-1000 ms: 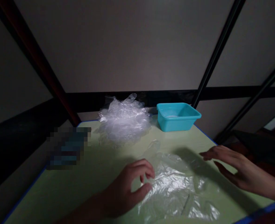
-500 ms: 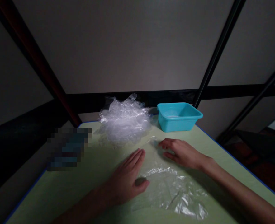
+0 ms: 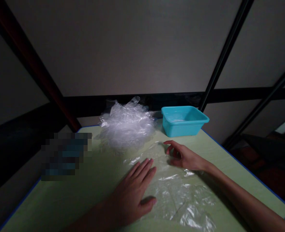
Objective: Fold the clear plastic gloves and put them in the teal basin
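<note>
A thin, clear plastic disposable glove [image 3: 171,196] lies spread and wrinkled on the pale green tabletop, its outline hard to follow. My left hand [image 3: 135,190] rests palm down on its left part, fingers stretched and slightly apart. Near its far right side, my right hand [image 3: 184,156] is curved, with thumb and fingertips apart and nothing visibly gripped. Whether the right fingertips touch the plastic, I cannot tell. Beyond my hands sits a heap of crumpled clear plastic gloves [image 3: 129,125], with a finger-like tip sticking up at the top.
A turquoise plastic basin [image 3: 184,129] stands at the back right of the table [image 3: 231,180], near its blue edge. A blurred-out item [image 3: 67,158] lies at the left edge. A panelled wall [image 3: 137,48] rises directly behind the table.
My left hand's fingers have spread apart, and the hand sits slightly lower in view. My right hand's index finger has lifted away from the thumb. More of the plastic shows between the hands.
</note>
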A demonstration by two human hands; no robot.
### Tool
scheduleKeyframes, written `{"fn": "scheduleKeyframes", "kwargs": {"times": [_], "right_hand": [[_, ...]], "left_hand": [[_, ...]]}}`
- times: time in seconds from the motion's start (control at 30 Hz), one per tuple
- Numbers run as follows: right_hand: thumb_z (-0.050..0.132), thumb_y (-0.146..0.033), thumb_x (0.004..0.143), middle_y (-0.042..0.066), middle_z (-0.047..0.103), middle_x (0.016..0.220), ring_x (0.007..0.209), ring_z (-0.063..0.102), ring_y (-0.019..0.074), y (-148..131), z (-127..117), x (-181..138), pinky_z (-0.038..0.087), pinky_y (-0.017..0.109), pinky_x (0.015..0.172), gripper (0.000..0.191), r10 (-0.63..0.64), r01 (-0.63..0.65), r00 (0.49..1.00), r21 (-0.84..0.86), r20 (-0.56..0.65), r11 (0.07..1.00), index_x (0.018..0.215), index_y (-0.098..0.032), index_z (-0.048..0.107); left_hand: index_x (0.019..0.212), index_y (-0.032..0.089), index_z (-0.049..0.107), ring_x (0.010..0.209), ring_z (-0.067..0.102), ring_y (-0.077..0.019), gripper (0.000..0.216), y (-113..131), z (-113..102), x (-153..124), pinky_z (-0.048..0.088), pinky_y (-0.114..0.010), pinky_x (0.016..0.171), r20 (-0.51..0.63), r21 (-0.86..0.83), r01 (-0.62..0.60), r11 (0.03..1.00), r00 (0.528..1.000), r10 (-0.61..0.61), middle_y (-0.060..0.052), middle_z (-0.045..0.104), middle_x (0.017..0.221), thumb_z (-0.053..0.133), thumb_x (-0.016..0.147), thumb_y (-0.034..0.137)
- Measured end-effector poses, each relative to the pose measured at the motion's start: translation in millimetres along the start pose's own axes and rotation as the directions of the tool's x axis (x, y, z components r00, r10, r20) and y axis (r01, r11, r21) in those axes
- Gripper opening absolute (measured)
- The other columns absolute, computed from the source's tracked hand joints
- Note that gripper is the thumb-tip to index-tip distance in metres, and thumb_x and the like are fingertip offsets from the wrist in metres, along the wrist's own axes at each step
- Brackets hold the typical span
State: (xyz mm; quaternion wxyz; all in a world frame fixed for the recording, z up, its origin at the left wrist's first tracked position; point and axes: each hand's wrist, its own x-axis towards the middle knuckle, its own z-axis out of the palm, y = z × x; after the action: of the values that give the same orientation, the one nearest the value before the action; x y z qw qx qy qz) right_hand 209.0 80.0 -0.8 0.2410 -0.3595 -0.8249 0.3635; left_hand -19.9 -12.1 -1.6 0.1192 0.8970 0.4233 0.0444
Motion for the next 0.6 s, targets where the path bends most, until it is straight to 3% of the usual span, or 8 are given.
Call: {"fn": "scheduleKeyframes", "kwargs": {"times": [0.17,0.4,0.6], "right_hand": [[0.053,-0.003,0.064,-0.005,0.045,0.07,0.058,0.043,0.0086,3.9,9.4,6.7,0.036,0.02,0.052,0.056,-0.04,0.037,0.999,0.113,0.023,0.993,0.114,-0.02,0.035],[0.05,-0.002,0.061,-0.002,0.04,0.081,0.06,0.042,0.0084,-6.2,9.7,4.4,0.036,0.019,0.05,0.062,-0.086,0.086,0.996,0.152,-0.008,0.985,0.118,-0.022,0.032],[0.043,-0.001,0.055,0.002,0.047,0.087,0.065,0.049,0.0121,5.0,-12.9,2.1,0.041,0.023,0.057,0.07,-0.037,0.012,0.988,-0.168,-0.149,0.986,0.121,-0.02,0.029]], "left_hand": [[0.135,0.017,0.025,0.131,0.011,-0.0245,0.067,1.0,-0.1,-0.1,0.014,-0.042,0.106,-0.011,-0.011,-0.003,1.0,1.0,0.003,-0.006,0.012,0.145,0.052,0.075,0.031],[0.135,0.018,0.024,0.132,0.009,-0.023,0.065,-0.6,1.4,-1.0,0.014,-0.042,0.106,-0.008,0.016,-0.016,1.0,1.0,0.016,-0.006,0.01,0.145,0.05,0.078,0.033],[0.136,0.02,0.021,0.132,0.008,-0.0214,0.063,-1.3,1.5,-2.3,0.014,-0.041,0.106,-0.01,0.024,-0.04,0.999,0.999,0.04,-0.005,0.011,0.145,0.047,0.081,0.035]]}}
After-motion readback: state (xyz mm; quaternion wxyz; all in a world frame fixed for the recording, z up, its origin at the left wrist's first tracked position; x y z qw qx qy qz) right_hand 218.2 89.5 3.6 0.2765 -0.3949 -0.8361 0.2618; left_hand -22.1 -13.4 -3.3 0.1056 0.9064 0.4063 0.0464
